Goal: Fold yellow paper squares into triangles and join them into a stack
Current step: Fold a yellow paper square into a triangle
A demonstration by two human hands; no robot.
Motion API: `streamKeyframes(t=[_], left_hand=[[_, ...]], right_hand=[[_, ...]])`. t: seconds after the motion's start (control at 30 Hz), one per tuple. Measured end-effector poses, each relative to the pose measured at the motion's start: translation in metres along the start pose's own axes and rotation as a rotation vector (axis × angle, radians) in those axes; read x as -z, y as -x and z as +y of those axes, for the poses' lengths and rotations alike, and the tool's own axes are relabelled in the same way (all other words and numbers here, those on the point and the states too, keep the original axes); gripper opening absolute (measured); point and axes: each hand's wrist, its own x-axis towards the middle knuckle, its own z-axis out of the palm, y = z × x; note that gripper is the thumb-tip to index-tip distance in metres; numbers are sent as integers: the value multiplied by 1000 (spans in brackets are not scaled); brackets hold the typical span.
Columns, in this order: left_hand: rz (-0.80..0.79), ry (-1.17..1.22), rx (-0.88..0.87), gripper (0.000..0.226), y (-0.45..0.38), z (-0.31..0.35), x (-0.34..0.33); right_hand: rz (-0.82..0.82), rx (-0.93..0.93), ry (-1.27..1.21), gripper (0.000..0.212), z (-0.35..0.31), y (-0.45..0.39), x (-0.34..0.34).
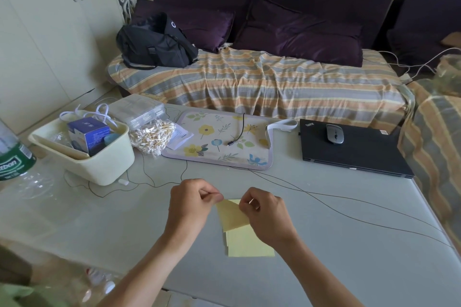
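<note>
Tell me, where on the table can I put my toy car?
Bare table lies right of the yellow papers, below the laptop, though thin cords cross it. The left is crowded around the tub and bottle.

A: Bare table (pixel 336 244) right of the right hand (pixel 268 217) and toward the near edge; only thin black cables (pixel 349 209) cross it.

B: Left side?

A: Cream bin (pixel 99 167) and a clear water bottle (pixel 15 157) crowd it. Beyond the hands: floral mat (pixel 219 142), bag of cotton swabs (pixel 152 136), closed laptop (pixel 349 149) with mouse (pixel 334 133).
</note>
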Motion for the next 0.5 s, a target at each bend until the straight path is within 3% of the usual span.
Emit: streamKeyframes(t=[0.23,0.5], left_hand=[[-2,51,24,11,-6,-5,-3],[-117,204,157,31,-8,-5,-2]], right_hand=[[-22,-59,-52,11,-3,1,3],[-81,-159,-197,10,-10,2,3]])
